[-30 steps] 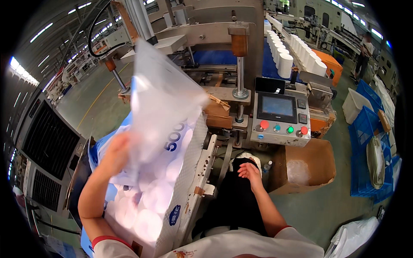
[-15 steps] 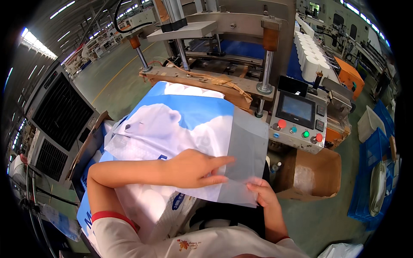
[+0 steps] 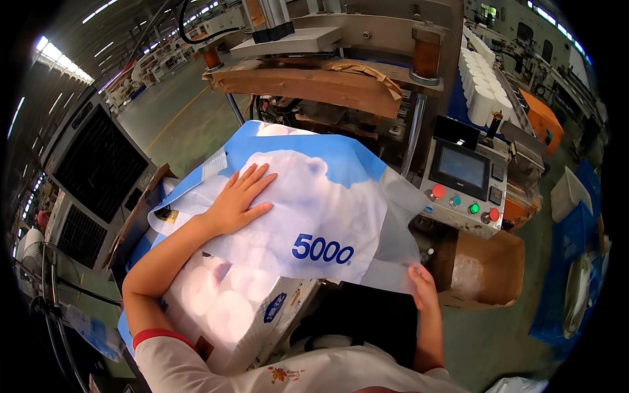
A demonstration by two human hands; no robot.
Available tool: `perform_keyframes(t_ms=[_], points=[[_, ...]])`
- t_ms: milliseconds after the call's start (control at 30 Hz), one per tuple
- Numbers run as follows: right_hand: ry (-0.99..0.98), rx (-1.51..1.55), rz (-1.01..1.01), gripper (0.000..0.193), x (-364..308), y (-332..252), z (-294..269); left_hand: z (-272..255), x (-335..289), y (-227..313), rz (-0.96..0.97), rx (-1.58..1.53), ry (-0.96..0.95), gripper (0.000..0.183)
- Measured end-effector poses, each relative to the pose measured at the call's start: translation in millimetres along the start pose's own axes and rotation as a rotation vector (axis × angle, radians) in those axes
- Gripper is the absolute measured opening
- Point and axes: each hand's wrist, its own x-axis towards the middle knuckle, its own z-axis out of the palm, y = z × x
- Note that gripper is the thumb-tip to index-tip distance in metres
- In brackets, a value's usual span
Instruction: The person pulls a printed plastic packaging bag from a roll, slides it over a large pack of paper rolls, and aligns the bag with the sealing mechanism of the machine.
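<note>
Your left hand [image 3: 239,200] lay flat and open, fingers spread, palm down on the upper face of a large plastic packaging bag [image 3: 308,216] printed in blue and white. It gripped nothing; it only pressed on the film. Your right hand [image 3: 422,288] was closed on the bag's lower right corner, where the film turned clear, pinching the edge between thumb and fingers. The bag was spread out between your two hands, in front of your chest, its far blue edge reaching toward the machine [image 3: 341,72] ahead of you. It draped over a filled pack of white rolls [image 3: 223,308] that stood at your left front, below your left forearm, wrapped in similar film.

Just beyond the bag, the machine showed a brown, cardboard-covered ledge [image 3: 308,85] and metal posts. To the right of the bag stood a control panel [image 3: 465,183] with a small dark screen and a row of red, blue and green buttons beneath it. Below the panel, near your right hand, an open cardboard box [image 3: 488,268] held crumpled clear film. Rows of white paper rolls [image 3: 481,85] ran along a conveyor at upper right. A large dark ventilation unit [image 3: 98,170] stood well apart at your left
</note>
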Motion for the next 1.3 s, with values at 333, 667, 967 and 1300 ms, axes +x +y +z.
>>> perform_keyframes(t_ms=[333,667,967,1300], points=[[0.143,0.166,-0.162,0.025,22,-5,23,0,45,-61,-0.186,-0.052,-0.217,0.072],[0.071,0.052,-0.085,0.023,40,-11,35,90,-111,-52,-0.599,0.390,-0.790,0.099],[-0.266,-0.348,-0.224,0.022,91,-47,129,32,-81,23,-0.153,-0.120,-0.622,0.053],[-0.043,-0.997,-0.588,0.034,198,-69,174,111,-54,-50,0.166,-0.012,-0.102,0.072]])
